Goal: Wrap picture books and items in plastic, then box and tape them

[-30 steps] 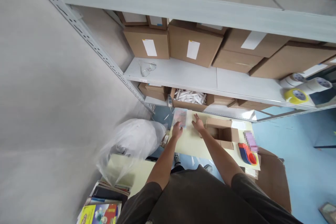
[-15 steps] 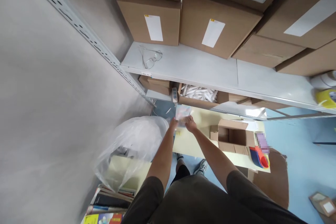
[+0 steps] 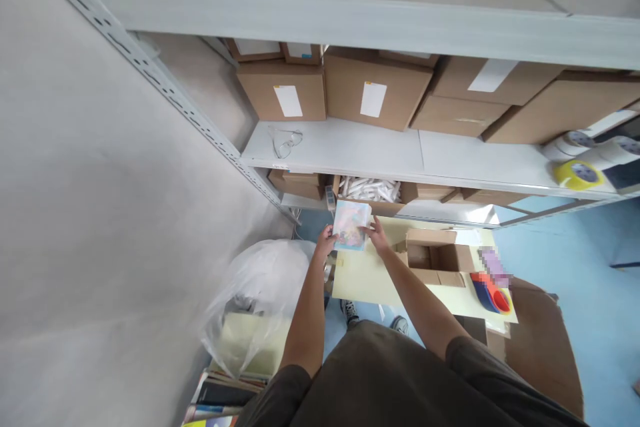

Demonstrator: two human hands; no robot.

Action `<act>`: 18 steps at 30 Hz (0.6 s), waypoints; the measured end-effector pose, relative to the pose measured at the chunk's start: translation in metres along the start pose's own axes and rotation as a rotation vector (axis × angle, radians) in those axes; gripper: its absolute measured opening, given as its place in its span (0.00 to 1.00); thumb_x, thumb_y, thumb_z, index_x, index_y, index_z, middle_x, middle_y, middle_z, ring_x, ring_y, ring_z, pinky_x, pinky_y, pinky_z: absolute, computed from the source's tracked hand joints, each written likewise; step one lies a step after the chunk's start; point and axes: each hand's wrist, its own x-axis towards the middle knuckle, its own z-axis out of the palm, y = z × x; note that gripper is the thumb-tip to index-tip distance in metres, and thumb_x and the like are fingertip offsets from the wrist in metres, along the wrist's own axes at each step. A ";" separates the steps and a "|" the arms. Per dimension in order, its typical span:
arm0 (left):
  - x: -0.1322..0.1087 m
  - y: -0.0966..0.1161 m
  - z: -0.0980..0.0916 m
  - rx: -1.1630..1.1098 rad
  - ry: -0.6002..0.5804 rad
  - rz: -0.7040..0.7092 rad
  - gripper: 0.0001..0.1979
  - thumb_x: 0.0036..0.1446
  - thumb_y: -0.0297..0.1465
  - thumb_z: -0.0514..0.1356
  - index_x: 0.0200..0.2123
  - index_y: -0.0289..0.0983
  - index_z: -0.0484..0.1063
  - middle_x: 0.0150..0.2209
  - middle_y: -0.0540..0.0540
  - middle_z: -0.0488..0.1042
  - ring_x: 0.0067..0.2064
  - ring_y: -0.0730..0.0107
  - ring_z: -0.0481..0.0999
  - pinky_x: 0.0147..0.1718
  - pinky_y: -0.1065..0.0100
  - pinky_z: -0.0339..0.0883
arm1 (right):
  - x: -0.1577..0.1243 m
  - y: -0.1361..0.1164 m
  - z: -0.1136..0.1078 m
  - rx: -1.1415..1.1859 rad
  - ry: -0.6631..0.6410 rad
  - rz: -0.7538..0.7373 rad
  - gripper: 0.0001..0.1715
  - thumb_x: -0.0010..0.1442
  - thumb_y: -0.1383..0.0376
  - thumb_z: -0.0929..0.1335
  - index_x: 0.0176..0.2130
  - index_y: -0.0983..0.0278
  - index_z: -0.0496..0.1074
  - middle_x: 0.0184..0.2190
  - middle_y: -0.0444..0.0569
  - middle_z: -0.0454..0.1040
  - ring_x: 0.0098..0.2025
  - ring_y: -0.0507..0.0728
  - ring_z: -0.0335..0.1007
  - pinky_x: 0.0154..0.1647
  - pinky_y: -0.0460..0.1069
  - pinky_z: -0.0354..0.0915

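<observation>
Between my two hands is a flat squarish packet (image 3: pixel 349 221) with a pink and light-blue picture on its face and a white edge at its right; whether it is a book or a box I cannot tell. My left hand (image 3: pixel 327 240) grips its lower left side. On its right edge, the fingers of my right hand (image 3: pixel 376 235) are closed. The packet is held above the left end of a pale yellow table (image 3: pixel 360 280). Just beyond it stands a carton of white rolled pieces (image 3: pixel 370 189) on the low shelf.
An open carton (image 3: pixel 440 257) and red, blue and yellow bins (image 3: pixel 493 293) stand on the table. A big clear plastic bag (image 3: pixel 265 273) is at my left. Glasses (image 3: pixel 287 145) and a yellow tape roll (image 3: pixel 579 175) lie on the grey shelf (image 3: pixel 370 147), below another shelf (image 3: pixel 350 10).
The packet has come up, and its picture now faces me more squarely. My hands have moved apart to its two sides. The view has tilted up, showing a higher shelf.
</observation>
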 end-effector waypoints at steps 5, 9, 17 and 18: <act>-0.015 0.040 0.035 0.001 -0.090 0.033 0.23 0.55 0.41 0.70 0.51 0.40 0.74 0.42 0.42 0.85 0.40 0.57 0.86 0.40 0.62 0.79 | -0.028 -0.041 -0.062 0.130 -0.098 -0.024 0.54 0.52 0.50 0.78 0.72 0.56 0.65 0.64 0.57 0.77 0.59 0.65 0.79 0.57 0.58 0.76; -0.026 0.058 0.089 -0.007 -0.131 0.097 0.24 0.55 0.40 0.70 0.52 0.39 0.74 0.42 0.42 0.86 0.39 0.60 0.86 0.39 0.64 0.79 | -0.047 -0.061 -0.121 0.322 -0.188 -0.021 0.40 0.53 0.52 0.79 0.61 0.61 0.75 0.51 0.57 0.85 0.52 0.68 0.84 0.50 0.59 0.80; -0.071 0.044 0.235 0.015 -0.098 0.100 0.22 0.54 0.38 0.71 0.50 0.38 0.75 0.41 0.42 0.86 0.37 0.59 0.87 0.39 0.63 0.80 | -0.067 -0.036 -0.255 0.098 -0.013 0.013 0.21 0.55 0.55 0.77 0.45 0.67 0.82 0.33 0.57 0.85 0.38 0.68 0.85 0.38 0.58 0.81; -0.077 0.038 0.253 0.021 -0.079 0.103 0.22 0.53 0.38 0.72 0.50 0.38 0.75 0.41 0.42 0.86 0.38 0.59 0.87 0.39 0.62 0.80 | -0.068 -0.028 -0.269 0.003 0.036 0.014 0.19 0.56 0.56 0.76 0.43 0.67 0.82 0.32 0.57 0.85 0.37 0.67 0.84 0.37 0.57 0.80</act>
